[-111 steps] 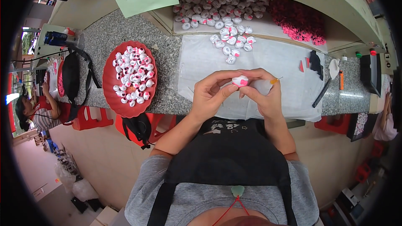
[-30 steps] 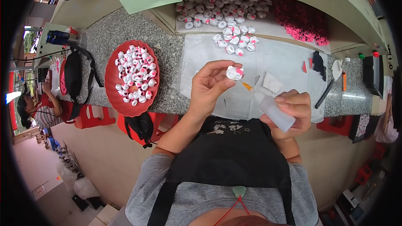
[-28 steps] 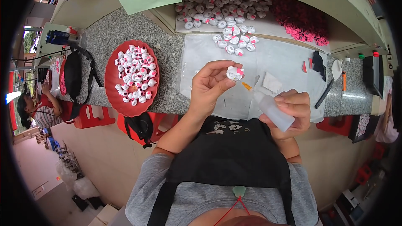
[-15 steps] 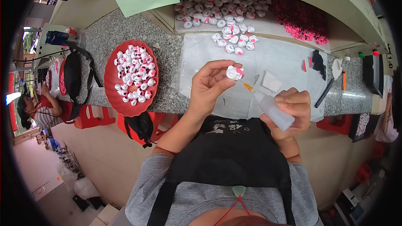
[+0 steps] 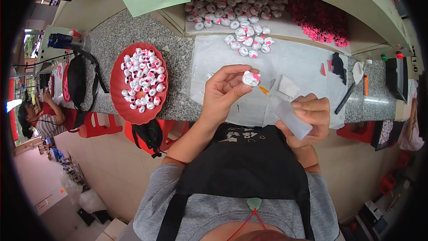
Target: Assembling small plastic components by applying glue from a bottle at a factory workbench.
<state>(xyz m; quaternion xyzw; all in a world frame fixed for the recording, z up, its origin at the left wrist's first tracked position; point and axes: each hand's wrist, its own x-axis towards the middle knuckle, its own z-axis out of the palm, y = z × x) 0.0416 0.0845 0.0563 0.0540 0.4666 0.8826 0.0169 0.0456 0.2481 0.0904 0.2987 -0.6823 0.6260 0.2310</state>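
Between the thumb and fingers of my left hand (image 5: 224,90) is a small white toy head (image 5: 251,79) with a pink patch. My right hand (image 5: 311,118) grips a translucent white squeeze bottle (image 5: 292,118), tilted up to the left. Its orange needle tip (image 5: 264,90) points at the lower right side of the toy head; whether the needle touches it I cannot tell. Below both hands lies a pale sheet (image 5: 214,56) on the counter, with a small white folded paper (image 5: 289,86) beside the bottle's nozzle.
On the left, a red scalloped tray (image 5: 117,93) holds many similar toy heads. More white heads (image 5: 240,6) and a pile of pink pieces (image 5: 321,22) fill the shelf ahead. A black pen (image 5: 344,99) and an orange tool (image 5: 366,85) lie right. Another person (image 5: 47,118) sits far left.
The toy head in my left hand has turned a little, its pink patch shifting slightly. The bottle has barely moved, and its needle tip stays by the head.
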